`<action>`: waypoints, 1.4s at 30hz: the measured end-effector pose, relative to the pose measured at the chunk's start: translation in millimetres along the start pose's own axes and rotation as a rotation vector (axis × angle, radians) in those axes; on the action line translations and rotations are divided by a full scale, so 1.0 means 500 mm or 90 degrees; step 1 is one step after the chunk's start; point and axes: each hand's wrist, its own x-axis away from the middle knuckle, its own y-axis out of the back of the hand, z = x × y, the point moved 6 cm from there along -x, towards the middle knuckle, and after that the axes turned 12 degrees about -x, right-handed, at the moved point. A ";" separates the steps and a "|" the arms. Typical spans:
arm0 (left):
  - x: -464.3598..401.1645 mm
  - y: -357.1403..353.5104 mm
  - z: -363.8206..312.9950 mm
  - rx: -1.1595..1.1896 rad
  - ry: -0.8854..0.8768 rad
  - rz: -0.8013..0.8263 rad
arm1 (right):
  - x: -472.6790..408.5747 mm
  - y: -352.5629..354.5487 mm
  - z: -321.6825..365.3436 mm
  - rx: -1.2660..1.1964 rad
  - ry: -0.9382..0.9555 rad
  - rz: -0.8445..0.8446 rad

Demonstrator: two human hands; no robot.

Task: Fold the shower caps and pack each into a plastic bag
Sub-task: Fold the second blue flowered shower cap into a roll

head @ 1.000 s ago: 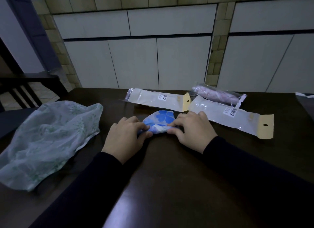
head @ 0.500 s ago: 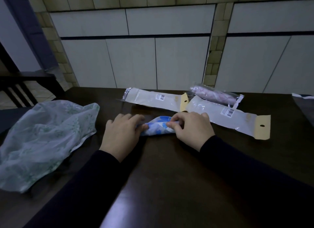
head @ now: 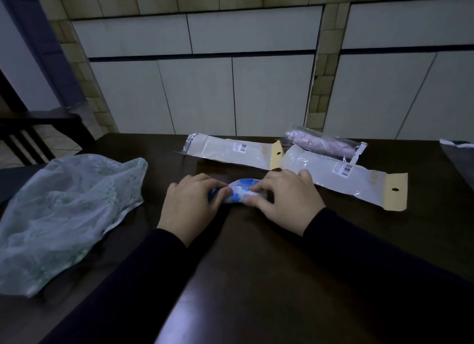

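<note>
We see a small blue-and-white flowered plastic shower cap (head: 239,193), folded down to a compact bundle, lying on the dark brown wooden table (head: 256,266) between two hands. The left hand (head: 188,206) grips the bundle's left end, its fingers curled over the top and its thumb tucked against the plastic. The right hand (head: 287,202) pinches the right end, fingertips pressing down on the top layer and thumb beneath the near edge. Both wrists come out of dark long sleeves (head: 384,266).

Taking the blue bundle as our landmark: just behind it lies a flat white plastic bag with a barcode sticker and a yellow hang tab (head: 234,152), its tab end pointing right. Behind and to the right of the bundle, touching the knuckles of the right hand, lies a second flat white bag with a barcode and yellow tab (head: 354,182). Farther behind that one rests a clear bag holding a rolled pinkish shower cap (head: 323,140). Well to the left of the bundle a loose, crumpled pale green translucent shower cap (head: 64,215) is spread out on the table. Far to the left, beyond the table's edge, stands a dark wooden chair (head: 33,135). Behind everything run white cabinet doors (head: 200,94) framed by tan tiles.
</note>
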 end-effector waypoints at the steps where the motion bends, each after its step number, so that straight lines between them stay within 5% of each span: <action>1: -0.001 -0.003 0.002 -0.003 0.005 0.011 | 0.002 -0.002 0.001 0.015 -0.005 0.012; 12: 0.013 0.000 -0.019 -0.055 -0.144 -0.052 | -0.005 -0.013 0.007 0.045 0.012 0.006; 32: 0.012 -0.011 -0.043 -0.020 -0.083 0.075 | -0.008 0.001 -0.016 0.011 -0.088 0.013; 38: 0.014 0.008 -0.045 0.036 -0.062 0.027 | -0.001 0.010 -0.002 -0.010 0.002 -0.102; 42: 0.019 0.012 -0.037 0.019 -0.041 -0.057 | 0.001 0.007 -0.009 0.013 0.035 -0.014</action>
